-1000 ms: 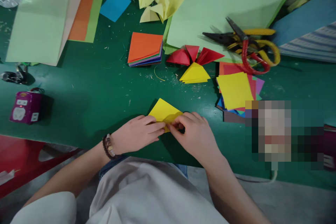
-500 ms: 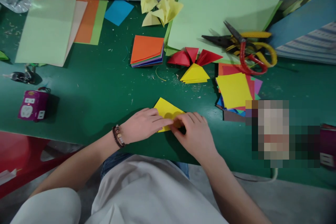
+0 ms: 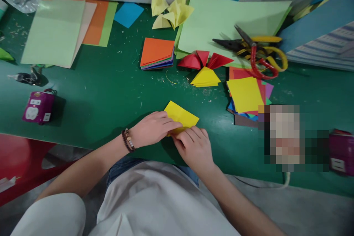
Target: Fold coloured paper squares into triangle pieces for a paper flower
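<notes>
A: Hands, quick?

B: Left hand (image 3: 153,129) is lying nearly flat, fingers stretched out, pressing on a folded yellow paper square (image 3: 181,117). Right hand (image 3: 193,147) is curling over its near edge, bearing down (can't tell if it's actually pinching, the thumb's hidden).

A: Paper's where?

B: It's lying on the green workbench (image 3: 91,118) between both hands, below a yellow folded triangle (image 3: 205,77) and red folded fans (image 3: 203,61). A bead bracelet (image 3: 127,140) is circling the left wrist.
</notes>
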A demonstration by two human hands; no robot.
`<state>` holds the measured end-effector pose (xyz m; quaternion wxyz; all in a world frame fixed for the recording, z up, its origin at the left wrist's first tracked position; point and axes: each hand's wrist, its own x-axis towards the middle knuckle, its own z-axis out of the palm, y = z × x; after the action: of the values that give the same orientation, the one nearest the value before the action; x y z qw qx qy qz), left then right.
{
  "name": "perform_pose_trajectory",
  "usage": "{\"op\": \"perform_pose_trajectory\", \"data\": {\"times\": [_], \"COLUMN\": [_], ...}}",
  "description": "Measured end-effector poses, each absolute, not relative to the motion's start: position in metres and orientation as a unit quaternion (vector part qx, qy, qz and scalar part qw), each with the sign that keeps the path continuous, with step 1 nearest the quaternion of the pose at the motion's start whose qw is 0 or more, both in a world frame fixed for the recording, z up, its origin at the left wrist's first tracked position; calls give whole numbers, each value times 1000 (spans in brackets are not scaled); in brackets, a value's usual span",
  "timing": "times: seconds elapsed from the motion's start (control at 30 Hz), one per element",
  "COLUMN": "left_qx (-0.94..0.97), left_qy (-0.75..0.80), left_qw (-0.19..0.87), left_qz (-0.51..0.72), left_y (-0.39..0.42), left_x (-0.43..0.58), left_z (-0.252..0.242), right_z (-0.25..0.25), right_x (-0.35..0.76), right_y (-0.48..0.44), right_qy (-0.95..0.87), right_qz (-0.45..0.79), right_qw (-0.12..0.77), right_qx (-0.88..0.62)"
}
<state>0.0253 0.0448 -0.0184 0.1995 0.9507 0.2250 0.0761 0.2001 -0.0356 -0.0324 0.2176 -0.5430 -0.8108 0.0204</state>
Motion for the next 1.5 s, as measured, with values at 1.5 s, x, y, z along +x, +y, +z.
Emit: {"op": "perform_pose_trajectory", "data": {"times": [1.5], "left_qx": [931], "left_qy": [236], "left_qw": [258], "left_qz": [106], "left_y": [46], "left_x": [18], "left_z": [-25], "right_z": [-30], "right_x": [217], "right_y": [-65], "right_qy": [-632], "right_qz": [154], "right_qw": [314], "right_qx": [-691]}}
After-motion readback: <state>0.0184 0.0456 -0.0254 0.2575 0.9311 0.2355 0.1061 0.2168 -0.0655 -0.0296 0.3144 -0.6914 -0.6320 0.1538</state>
